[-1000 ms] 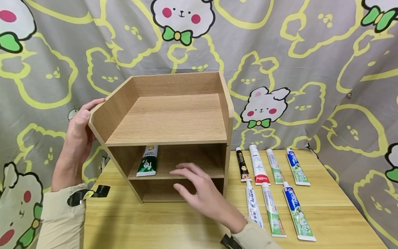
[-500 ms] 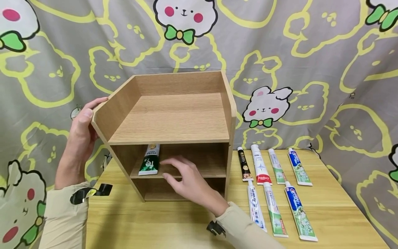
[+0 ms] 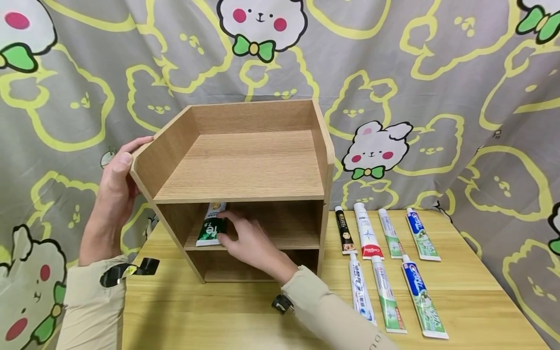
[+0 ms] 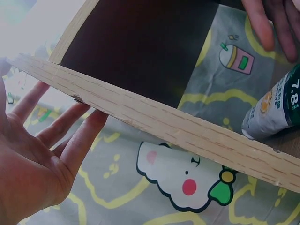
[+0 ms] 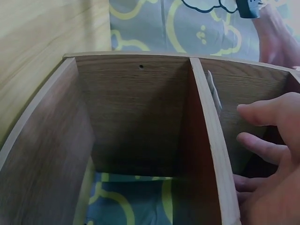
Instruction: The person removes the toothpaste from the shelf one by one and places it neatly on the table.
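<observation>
A green-and-white toothpaste tube (image 3: 212, 226) lies on the left of the middle board of a wooden shelf unit (image 3: 238, 165), its cap end hidden inside. My right hand (image 3: 253, 240) reaches into that compartment, fingertips at the tube's right edge in the head view. The right wrist view shows the fingers (image 5: 262, 115) spread, apart from the tube (image 5: 214, 91). With thumb and fingers my left hand (image 3: 114, 182) grips the unit's upper left side. Its fingers (image 4: 70, 126) touch the panel's edge in the left wrist view.
Several toothpaste tubes lie in two rows on the wooden table (image 3: 472, 291) right of the unit, among them a black tube (image 3: 344, 231) and a red-ended Colgate tube (image 3: 367, 231). A grey patterned curtain (image 3: 280, 73) hangs behind. Below the middle board is a lower compartment (image 3: 232, 267).
My right hand has moved left inside the middle compartment, up to the green-and-white toothpaste tube. The left hand keeps its grip on the unit. The view has shifted slightly.
</observation>
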{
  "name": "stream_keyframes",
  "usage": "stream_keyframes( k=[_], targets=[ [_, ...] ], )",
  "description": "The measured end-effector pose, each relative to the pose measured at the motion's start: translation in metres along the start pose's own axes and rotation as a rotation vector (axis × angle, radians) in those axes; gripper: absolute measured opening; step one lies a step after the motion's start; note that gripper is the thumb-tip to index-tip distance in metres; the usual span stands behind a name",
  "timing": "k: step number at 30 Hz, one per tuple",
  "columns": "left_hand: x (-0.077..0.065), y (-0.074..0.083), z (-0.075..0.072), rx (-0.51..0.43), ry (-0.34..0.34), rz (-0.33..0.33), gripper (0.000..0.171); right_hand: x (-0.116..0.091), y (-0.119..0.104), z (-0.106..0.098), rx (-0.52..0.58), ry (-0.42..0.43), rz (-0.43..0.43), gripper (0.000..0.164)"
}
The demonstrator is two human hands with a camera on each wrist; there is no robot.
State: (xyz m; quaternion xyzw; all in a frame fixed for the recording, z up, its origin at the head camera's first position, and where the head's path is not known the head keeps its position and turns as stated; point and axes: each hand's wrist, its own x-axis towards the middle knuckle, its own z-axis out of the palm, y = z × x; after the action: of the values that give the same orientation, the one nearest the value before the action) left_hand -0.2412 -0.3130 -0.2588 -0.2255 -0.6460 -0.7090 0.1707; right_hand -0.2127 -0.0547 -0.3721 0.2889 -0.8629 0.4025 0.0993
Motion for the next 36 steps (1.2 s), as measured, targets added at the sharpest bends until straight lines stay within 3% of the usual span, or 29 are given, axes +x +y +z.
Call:
stream_keyframes(
  k=[8,12,27,31,36],
  targets=[
    [0.002,-0.001,-0.002,0.015,-0.021,0.008,0.058,0.015,-0.011,0.014,-0.220,0.016,0.109,0.048],
    [0.001,0.000,-0.001,0.014,-0.009,0.005,0.058,0.024,-0.017,0.019,-0.260,-0.028,0.194,0.053],
    [-0.001,0.000,-0.002,0.018,-0.010,-0.005,0.057,0.051,-0.036,0.031,-0.334,-0.104,0.384,0.055],
    [-0.002,0.000,-0.001,0.029,-0.009,-0.007,0.057,0.052,-0.033,0.030,-0.280,-0.113,0.373,0.054],
    [-0.001,0.000,-0.001,0.020,-0.012,-0.003,0.057,0.051,-0.024,0.021,-0.085,-0.097,0.314,0.051]
  ],
)
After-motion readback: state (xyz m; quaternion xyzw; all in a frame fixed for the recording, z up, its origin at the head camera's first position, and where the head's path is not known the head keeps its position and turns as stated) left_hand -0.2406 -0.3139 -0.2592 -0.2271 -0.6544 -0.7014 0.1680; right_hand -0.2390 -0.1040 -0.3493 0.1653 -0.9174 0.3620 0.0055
